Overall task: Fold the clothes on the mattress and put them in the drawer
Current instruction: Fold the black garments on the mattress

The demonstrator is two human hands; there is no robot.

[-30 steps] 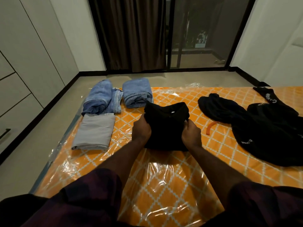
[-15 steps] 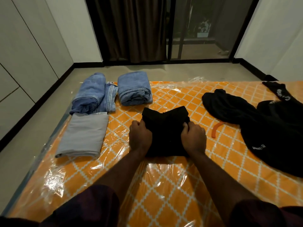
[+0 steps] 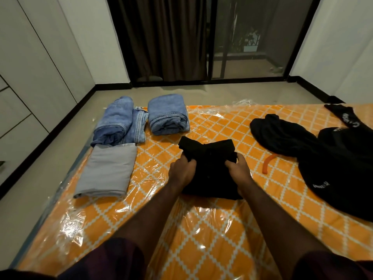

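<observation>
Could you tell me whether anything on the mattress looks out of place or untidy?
Yes. An orange strip lies loose on the mattress, beside the unfolded black heap at right; what it is I cannot tell. The jeans at far left are askew, one edge sticking out. Both hands grip the black garment.

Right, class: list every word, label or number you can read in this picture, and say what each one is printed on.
"UNIVERSI": white letters, cut off by a fold, on the unfolded black garment at the right.
White print on the black sleeve at the far right: too curled and blurred to read.
Nothing readable on the jeans, the grey cloth or the black shirt being folded.
</observation>
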